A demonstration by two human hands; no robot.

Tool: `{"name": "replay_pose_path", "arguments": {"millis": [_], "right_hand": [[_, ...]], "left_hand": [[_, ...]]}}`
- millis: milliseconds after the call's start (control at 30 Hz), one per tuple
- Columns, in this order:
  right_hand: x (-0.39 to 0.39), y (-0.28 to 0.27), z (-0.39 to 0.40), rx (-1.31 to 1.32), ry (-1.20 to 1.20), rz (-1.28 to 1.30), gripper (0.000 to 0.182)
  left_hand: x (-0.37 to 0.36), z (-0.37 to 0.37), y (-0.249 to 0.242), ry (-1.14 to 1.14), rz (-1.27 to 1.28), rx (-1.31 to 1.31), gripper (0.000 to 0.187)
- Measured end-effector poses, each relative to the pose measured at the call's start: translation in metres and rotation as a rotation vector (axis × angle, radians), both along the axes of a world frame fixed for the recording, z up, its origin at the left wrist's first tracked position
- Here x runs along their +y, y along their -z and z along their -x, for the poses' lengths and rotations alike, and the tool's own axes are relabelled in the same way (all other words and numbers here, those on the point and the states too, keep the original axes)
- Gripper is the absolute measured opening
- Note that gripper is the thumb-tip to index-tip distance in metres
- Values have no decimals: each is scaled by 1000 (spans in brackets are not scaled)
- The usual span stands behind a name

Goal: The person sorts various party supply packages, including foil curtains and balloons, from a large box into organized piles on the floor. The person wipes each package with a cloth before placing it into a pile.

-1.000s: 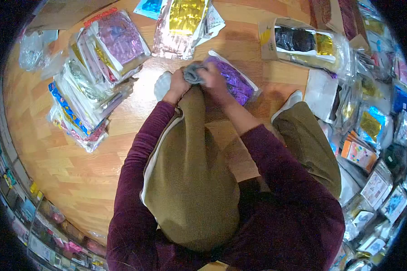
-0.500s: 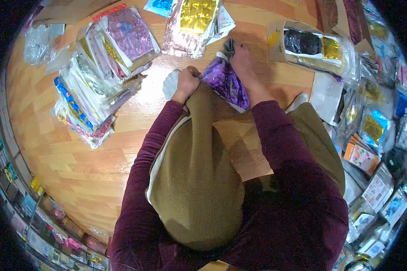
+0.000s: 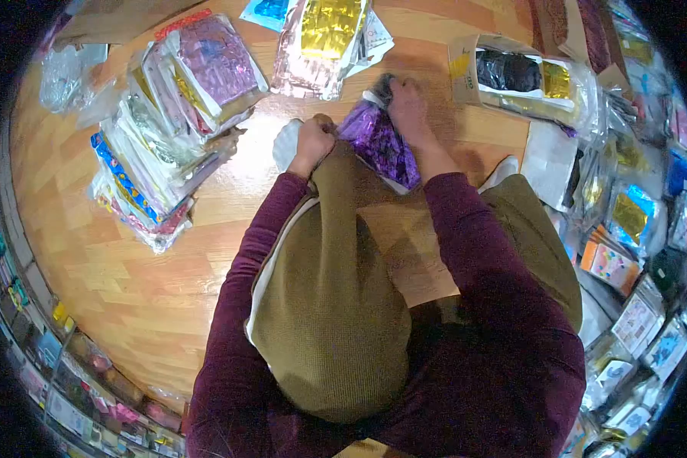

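Observation:
A shiny purple foil packet (image 3: 382, 145) with a pale edge lies slanted over the floor between my hands. My left hand (image 3: 313, 143) is closed on its left corner, just above the knee. At the packet's upper end, my right hand (image 3: 407, 101) is closed, slightly blurred, around a dark grey bunched piece (image 3: 384, 85) that looks like cloth. Its fingers hide part of that piece. Beside my left hand a whitish, ribbed shape (image 3: 285, 143) shows, perhaps a socked foot.
Stacked plastic packets (image 3: 214, 69) lie to the left. Gold and pink foil packets (image 3: 332, 30) are ahead. An open cardboard box (image 3: 463, 72) holds black and gold packets at the right. Many more packets (image 3: 611, 259) crowd the right side. Shelves (image 3: 61, 359) stand at lower left.
My right hand has shifted slightly down with the grey piece, and the packet's upper end has moved a little. My left hand stays nearly in place, still gripping the corner.

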State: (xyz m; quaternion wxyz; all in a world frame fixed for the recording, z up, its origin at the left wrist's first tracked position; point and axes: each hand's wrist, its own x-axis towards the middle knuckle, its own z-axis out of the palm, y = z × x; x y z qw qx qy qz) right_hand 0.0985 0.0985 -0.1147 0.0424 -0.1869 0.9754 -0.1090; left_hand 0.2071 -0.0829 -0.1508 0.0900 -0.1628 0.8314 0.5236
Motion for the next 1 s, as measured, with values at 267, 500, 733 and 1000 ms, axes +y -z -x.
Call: {"name": "replay_pose_path", "arguments": {"millis": [267,500,733,1000], "right_hand": [[-36,-22,-39,-264,-159,297,30],[-5,69,-37,-60,-129,174,16],[44,-20,28,-56,218,232,23],[-34,-16,-76,-35,-20,467,20]], "left_hand": [[4,3,15,5,-122,-102,17],[4,0,-1,143,156,-8,20],[-2,-5,19,-84,-163,93,13],[-2,0,-1,-151,-106,-100,13]]}}
